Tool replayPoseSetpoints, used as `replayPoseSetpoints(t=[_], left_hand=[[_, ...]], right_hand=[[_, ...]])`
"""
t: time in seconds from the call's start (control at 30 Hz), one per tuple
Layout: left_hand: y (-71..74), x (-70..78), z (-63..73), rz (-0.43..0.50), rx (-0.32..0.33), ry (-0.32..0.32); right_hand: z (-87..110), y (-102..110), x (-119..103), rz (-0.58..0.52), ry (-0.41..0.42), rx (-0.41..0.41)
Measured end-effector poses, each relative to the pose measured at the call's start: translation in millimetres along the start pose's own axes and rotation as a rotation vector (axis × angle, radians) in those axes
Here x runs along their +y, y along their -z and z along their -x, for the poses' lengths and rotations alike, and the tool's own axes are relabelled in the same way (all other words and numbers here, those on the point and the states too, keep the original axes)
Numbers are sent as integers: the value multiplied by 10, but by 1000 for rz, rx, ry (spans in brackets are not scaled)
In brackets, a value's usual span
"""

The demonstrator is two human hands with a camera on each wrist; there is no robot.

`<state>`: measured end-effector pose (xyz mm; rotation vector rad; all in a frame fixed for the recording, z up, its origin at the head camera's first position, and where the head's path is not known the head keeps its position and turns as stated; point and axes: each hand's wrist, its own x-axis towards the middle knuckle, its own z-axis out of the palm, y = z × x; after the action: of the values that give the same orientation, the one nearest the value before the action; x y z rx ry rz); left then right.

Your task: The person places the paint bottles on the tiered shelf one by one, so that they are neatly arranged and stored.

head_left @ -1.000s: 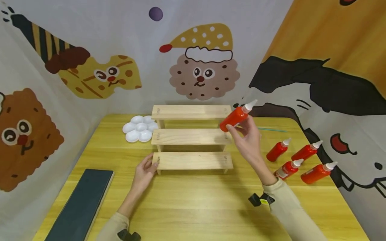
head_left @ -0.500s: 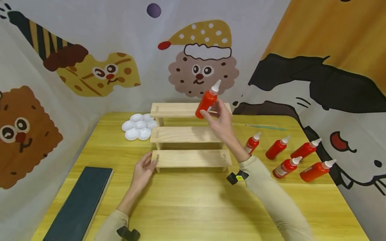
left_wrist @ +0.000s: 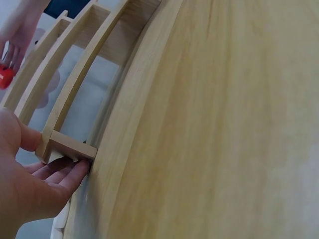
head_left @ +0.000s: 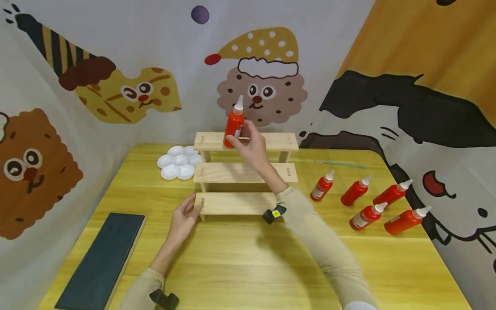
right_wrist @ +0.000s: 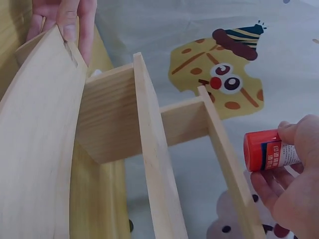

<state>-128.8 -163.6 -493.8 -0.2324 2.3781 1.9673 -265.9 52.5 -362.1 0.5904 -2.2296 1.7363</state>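
Observation:
A three-step wooden shelf stand (head_left: 228, 203) stands in the middle of the table. At the left end of its lowest step, my left hand (head_left: 183, 224) grips the board, thumb on top and fingers round the end, as the left wrist view also shows. My right hand (head_left: 253, 150) holds a red squeeze bottle (head_left: 234, 127) with a white pointed nozzle, nearly upright. In the head view the bottle overlaps the left half of the top step. Its printed label (right_wrist: 275, 154) faces the right wrist camera, and the fingers wrap the bottle's side.
Several similar red bottles (head_left: 356, 192) stand on the table at the right. A thin green paintbrush (head_left: 342, 164) lies behind them. A white flower-shaped palette (head_left: 179, 161) sits left of the stand. A dark flat board (head_left: 100, 260) lies at the front left. Printed cloth hangs behind.
My right hand has carried the red bottle leftward from the stand's right side to the top step's left half, turning it more upright. The left hand has stayed on the lowest step.

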Motion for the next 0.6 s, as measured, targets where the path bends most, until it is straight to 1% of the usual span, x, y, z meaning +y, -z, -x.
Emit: replayPoseSetpoints(t=[0.2, 0.4, 0.6], left_hand=[[-15, -20, 5, 4, -12, 2], [-5, -11, 0, 12, -13, -9], [-5, -4, 11, -22, 5, -16]], right_hand=[[-85, -165, 47, 13, 1, -29], [-187, -280, 25, 43, -20, -57], [-260, -371, 11, 86, -20, -73]])
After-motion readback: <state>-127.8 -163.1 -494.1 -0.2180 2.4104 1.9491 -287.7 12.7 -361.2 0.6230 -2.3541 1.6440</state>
